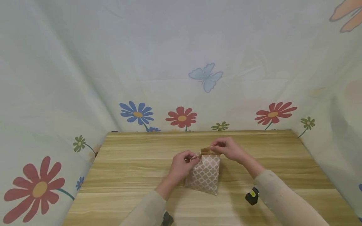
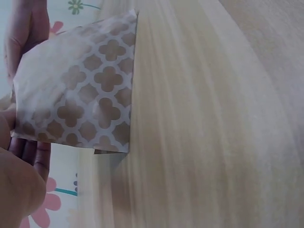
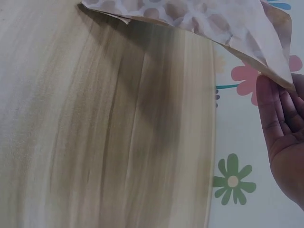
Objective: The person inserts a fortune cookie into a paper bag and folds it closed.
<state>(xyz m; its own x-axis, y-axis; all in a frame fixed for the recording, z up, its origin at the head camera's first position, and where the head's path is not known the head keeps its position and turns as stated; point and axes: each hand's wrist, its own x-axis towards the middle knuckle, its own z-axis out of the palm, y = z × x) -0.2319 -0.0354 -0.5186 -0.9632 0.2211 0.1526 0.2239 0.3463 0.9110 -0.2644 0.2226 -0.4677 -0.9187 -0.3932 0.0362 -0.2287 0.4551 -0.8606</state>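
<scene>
A paper bag with a white quatrefoil pattern on tan stands on the wooden table, its mouth toward the far side. At its upper left corner my left hand pinches the rim between thumb and fingers. My right hand pinches the top right edge, where the plain brown inside shows. The left wrist view has the bag upright, its bottom on the table. In the right wrist view the right hand's fingers meet the bag's corner. What lies inside the bag is hidden.
The wooden table reaches back to a pale cloth printed with flowers and butterflies, which also hangs at both sides. Below my right forearm is a small black device with a yellow mark. Another dark piece shows by the left sleeve.
</scene>
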